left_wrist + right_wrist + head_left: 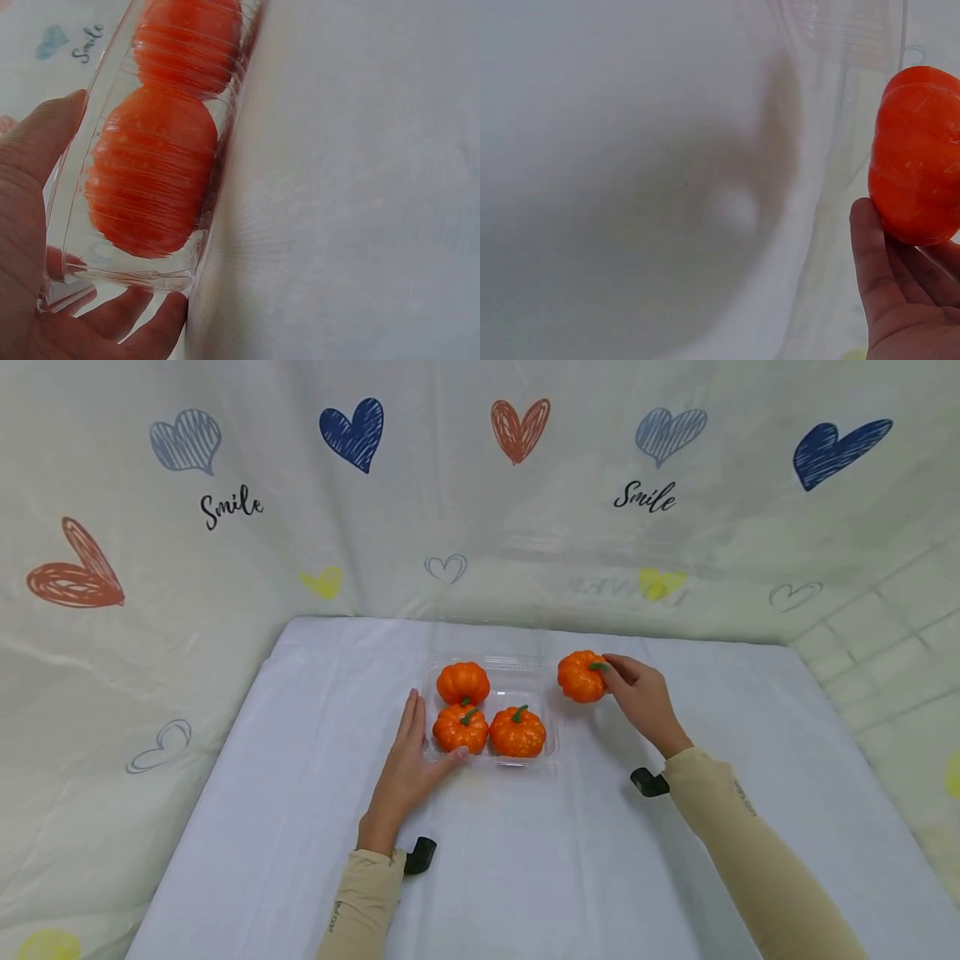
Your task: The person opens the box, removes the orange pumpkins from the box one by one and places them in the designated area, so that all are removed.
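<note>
My right hand [647, 703] holds a small orange pumpkin [579, 678] by its right side, thumb beside the green stem. In the right wrist view, fingertips lie against this ribbed pumpkin [919, 154], and its shadow falls on the cloth below. To its left stands a clear plastic clamshell box [551, 739] with three more pumpkins inside: one at the back left [462, 681], one at the front left [459, 731], one at the front right [517, 735]. My left hand [408, 772] grips the box's front left corner, thumb over the front rim and fingers along the left side.
The box's clear lid [487, 639] stands open at the back. A white cloth [525, 860] covers the table, and a pale curtain [480, 510] printed with hearts hangs behind it. Black wrist cameras sit by both cuffs, the left one [422, 855] and the right one [648, 782].
</note>
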Tool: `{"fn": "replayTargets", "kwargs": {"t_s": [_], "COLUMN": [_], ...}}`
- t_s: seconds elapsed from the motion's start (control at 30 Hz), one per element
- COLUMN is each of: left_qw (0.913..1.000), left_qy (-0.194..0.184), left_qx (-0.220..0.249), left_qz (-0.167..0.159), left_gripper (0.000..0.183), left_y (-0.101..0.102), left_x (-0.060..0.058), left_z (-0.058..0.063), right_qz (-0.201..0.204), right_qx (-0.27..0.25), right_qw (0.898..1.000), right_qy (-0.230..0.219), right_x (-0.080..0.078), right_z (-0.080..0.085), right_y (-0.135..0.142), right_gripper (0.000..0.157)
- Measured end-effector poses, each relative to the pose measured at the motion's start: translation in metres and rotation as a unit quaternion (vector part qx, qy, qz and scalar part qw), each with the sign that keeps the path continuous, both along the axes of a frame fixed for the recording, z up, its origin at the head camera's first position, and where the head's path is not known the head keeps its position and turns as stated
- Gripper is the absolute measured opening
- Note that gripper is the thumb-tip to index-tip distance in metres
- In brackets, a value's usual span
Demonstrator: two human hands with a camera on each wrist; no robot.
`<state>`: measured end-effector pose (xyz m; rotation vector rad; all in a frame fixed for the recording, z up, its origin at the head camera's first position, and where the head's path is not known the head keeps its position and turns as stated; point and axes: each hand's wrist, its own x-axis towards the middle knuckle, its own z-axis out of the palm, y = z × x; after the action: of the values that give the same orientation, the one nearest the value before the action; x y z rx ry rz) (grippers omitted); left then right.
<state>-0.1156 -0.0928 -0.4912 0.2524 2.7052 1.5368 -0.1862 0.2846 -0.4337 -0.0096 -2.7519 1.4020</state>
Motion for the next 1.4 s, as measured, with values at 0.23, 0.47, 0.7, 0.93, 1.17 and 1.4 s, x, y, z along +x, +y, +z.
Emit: {"fn": "replayTargets", "kwargs": {"t_s": [0.23,0.47,0.7,0.93,1.17,1.4], "left_qw": [1.0,1.0,1.0,0.9999,0.9999,1.0], "left_qy": [0.004,0.002,-0.002,0.005,0.007,0.004], "left_qx": [0.0,0.001,-0.001,0.007,0.005,-0.001], "left_qz": [-0.001,-0.003,-0.001,-0.006,-0.006,-0.005], "left_gripper": [0.116,0.116,0.115,0.116,0.116,0.116], "left_y": [-0.001,-0.001,-0.001,-0.001,-0.001,-0.001], "left_x": [0.0,0.0,0.0,0.0,0.001,0.0], "left_z": [0.0,0.001,0.002,0.002,0.002,0.001], "right_qz": [-0.012,-0.015,-0.016,-0.014,-0.023,-0.045], "right_qx": [0.015,0.028,0.038,0.052,0.056,0.021], "right_qw": [0.999,0.999,0.998,0.997,0.998,0.999], "right_qy": [-0.031,-0.034,-0.053,-0.05,-0.023,0.01], "right_x": [0.004,0.007,0.009,0.012,0.014,0.024], "right_z": [-0.012,-0.024,-0.029,-0.03,-0.037,-0.029], "right_y": [0.009,0.013,0.012,0.012,0.015,0.015], "right_gripper": [0.061,0.058,0.056,0.058,0.06,0.065]}}
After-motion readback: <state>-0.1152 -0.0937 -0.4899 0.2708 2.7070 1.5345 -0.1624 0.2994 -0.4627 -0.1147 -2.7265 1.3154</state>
